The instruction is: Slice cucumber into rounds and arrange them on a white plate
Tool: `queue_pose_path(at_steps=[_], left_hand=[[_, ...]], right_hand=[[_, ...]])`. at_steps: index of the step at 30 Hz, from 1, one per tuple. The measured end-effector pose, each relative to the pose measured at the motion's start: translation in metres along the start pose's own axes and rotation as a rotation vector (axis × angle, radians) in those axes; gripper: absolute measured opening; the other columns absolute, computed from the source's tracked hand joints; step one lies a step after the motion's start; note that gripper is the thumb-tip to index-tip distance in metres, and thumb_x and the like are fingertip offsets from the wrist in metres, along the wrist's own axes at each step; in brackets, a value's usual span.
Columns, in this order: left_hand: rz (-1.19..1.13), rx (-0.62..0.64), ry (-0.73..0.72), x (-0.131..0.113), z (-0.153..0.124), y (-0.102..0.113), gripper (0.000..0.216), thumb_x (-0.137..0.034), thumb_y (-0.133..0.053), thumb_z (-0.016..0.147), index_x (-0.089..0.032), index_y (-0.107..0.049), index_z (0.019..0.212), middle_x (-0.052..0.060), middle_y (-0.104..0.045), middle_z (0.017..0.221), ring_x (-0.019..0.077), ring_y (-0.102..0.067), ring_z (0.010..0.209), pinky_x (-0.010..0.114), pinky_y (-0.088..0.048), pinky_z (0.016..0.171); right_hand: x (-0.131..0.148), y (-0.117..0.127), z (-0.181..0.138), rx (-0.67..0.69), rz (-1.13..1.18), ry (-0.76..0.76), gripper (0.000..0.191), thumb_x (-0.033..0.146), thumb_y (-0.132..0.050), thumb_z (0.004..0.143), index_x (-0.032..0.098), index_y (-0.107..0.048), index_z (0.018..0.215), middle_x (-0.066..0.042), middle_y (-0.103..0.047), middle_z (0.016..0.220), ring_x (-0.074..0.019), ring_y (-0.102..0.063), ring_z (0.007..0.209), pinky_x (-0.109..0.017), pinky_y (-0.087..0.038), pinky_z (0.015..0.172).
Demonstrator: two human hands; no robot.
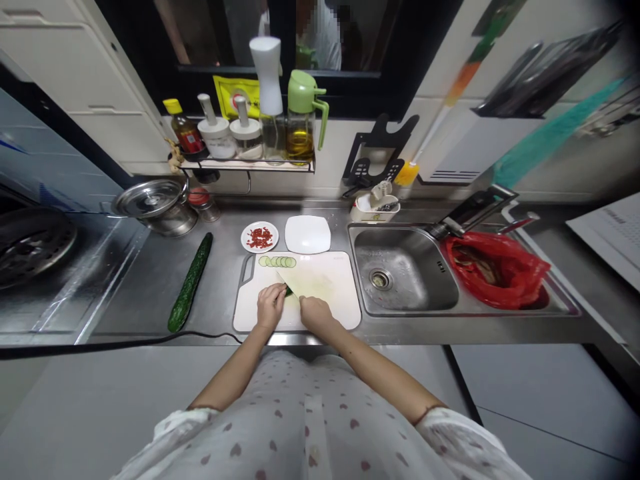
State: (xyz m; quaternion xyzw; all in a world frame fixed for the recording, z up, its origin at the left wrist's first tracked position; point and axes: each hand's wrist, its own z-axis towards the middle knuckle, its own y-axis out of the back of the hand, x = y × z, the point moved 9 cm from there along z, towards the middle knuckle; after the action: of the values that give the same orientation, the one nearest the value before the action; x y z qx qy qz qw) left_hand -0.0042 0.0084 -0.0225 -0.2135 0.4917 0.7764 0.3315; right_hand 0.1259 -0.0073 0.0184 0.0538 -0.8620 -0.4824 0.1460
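My right hand [314, 315] grips a kitchen knife [289, 283], its blade slanting up and left over the white cutting board [345, 293]. Beside the blade, my left hand [271, 304] is closed on a small piece of cucumber [289, 291], mostly hidden by fingers and knife. A row of thin cucumber slices [277, 262] overlaps along the board's upper left. Behind the board are a small plate of chopped red pieces [260, 238] and a white square plate [307, 234]. To the left, a whole cucumber [191, 283] lies on the steel counter.
A steel sink [405, 267] adjoins the board's right, with a red plastic bag [500, 273] beyond it. A lidded pot [160, 205] stands at the back left. Bottles and jars line a wall shelf [250, 165]. A black cable [150, 339] runs along the counter's front edge.
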Motion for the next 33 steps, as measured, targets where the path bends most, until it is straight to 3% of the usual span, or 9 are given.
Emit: queue_pose_path(at_steps=[7,18,33], left_hand=[[0.01,0.004,0.002,0.0,0.001,0.001,0.022,-0.03,-0.049,0.093,-0.022,-0.069,0.097,0.007,-0.071,0.101,0.0198,-0.064,0.096,0.038,-0.046,0.087],[0.019,0.005,0.009,0.001,0.0,0.0,0.022,-0.03,-0.049,0.093,-0.022,-0.069,0.098,0.007,-0.071,0.102,0.02,-0.063,0.098,0.037,-0.045,0.087],[0.026,-0.005,-0.001,-0.002,-0.001,0.001,0.022,-0.029,-0.049,0.093,-0.022,-0.069,0.097,0.005,-0.072,0.102,0.019,-0.064,0.097,0.036,-0.045,0.088]], right_hand=[[0.004,0.003,0.007,0.006,0.0,-0.011,0.032,0.007,-0.04,0.087,0.013,-0.058,0.112,-0.014,-0.069,0.103,-0.0212,-0.065,0.101,-0.028,-0.047,0.08],[-0.008,-0.013,-0.009,0.002,-0.007,-0.014,0.029,0.008,-0.041,0.087,0.013,-0.059,0.109,-0.015,-0.07,0.1,-0.0224,-0.066,0.099,-0.029,-0.047,0.078],[-0.002,-0.009,0.008,-0.025,0.016,-0.007,0.031,0.007,-0.039,0.086,0.013,-0.06,0.11,-0.015,-0.07,0.102,-0.023,-0.066,0.101,-0.03,-0.047,0.08]])
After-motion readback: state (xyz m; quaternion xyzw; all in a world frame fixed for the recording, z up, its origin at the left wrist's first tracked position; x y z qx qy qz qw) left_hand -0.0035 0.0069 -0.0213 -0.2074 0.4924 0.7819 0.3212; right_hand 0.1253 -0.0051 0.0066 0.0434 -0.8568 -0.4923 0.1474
